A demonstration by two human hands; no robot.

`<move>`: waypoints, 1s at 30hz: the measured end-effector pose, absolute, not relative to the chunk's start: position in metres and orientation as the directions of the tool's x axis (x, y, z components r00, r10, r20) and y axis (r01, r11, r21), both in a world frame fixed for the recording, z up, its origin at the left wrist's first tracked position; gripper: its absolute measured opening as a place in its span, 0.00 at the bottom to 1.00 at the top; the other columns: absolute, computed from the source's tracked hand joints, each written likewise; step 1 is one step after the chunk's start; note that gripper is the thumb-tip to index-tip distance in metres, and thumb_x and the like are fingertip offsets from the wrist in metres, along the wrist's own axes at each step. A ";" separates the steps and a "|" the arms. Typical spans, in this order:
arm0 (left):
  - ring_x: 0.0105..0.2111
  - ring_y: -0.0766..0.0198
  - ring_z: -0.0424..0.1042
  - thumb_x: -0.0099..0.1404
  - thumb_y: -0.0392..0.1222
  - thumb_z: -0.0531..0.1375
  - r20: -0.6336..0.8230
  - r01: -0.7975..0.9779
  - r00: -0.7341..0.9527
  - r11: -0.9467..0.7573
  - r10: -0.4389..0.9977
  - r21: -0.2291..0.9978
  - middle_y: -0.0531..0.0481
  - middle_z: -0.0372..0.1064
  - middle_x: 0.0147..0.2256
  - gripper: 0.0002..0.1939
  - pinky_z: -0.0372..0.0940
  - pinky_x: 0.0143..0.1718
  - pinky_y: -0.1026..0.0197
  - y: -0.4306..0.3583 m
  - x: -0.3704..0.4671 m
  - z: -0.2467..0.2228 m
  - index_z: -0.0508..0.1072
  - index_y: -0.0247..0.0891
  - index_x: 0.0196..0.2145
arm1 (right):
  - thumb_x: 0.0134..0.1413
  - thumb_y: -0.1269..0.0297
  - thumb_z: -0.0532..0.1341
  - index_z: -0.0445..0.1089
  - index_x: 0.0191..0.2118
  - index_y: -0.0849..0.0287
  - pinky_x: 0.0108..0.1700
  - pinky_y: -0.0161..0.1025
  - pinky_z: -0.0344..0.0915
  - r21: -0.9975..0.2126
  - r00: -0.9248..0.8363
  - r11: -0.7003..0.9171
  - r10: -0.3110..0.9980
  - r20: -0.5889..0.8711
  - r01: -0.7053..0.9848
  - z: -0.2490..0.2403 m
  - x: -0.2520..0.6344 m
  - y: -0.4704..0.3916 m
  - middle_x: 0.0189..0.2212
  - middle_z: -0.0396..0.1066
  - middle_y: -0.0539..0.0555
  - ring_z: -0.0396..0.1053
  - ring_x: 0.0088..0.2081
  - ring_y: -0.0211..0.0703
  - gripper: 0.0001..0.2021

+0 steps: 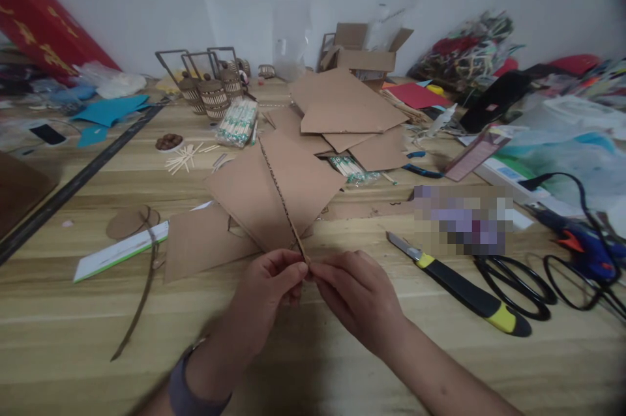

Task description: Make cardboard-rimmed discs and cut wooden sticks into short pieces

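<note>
Brown cardboard strip (280, 194), narrow and seen edge-on, slants away over a cardboard sheet (313, 171). Left hand (268, 282) and right hand (359, 292) meet at its near end, each grip pinched on it. The work in hand looks like fingertip handling; any further move seems to call for a light touch (thin card creases easily). A utility knife (460, 289) lies to the right on the wooden counter (63, 344), beside black-handled scissors (513, 292).
</note>
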State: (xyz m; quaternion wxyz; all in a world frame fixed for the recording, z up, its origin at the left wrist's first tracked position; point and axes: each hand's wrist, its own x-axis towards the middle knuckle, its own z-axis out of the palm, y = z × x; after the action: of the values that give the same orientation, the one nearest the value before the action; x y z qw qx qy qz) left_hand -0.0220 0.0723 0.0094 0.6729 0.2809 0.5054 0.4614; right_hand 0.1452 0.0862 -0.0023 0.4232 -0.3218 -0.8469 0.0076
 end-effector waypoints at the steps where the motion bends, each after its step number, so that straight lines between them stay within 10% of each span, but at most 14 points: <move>1: 0.19 0.72 0.58 0.46 0.45 0.70 -0.422 -0.337 0.066 0.418 0.904 0.843 0.59 0.64 0.19 0.12 0.52 0.21 0.67 0.072 -0.022 0.008 0.75 0.36 0.25 | 0.66 0.70 0.57 0.74 0.41 0.58 0.31 0.37 0.66 -0.264 -0.438 0.794 0.540 0.719 0.547 -0.002 0.145 0.087 0.30 0.77 0.52 0.71 0.29 0.40 0.07; 30: 0.21 0.68 0.59 0.58 0.51 0.63 -0.282 -0.160 0.083 0.292 0.956 0.943 0.57 0.62 0.19 0.15 0.54 0.25 0.64 0.063 -0.016 0.004 0.69 0.38 0.23 | 0.58 0.74 0.59 0.69 0.35 0.54 0.30 0.38 0.64 -0.306 -0.331 0.768 0.549 0.768 0.563 -0.002 0.140 0.081 0.25 0.72 0.49 0.68 0.26 0.40 0.06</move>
State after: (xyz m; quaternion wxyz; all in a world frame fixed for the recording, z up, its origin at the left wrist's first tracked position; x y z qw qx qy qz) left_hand -0.0159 0.0626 0.0036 0.6228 0.3917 0.5079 0.4480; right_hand 0.1402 0.0812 -0.0018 0.4675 -0.3408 -0.8156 -0.0077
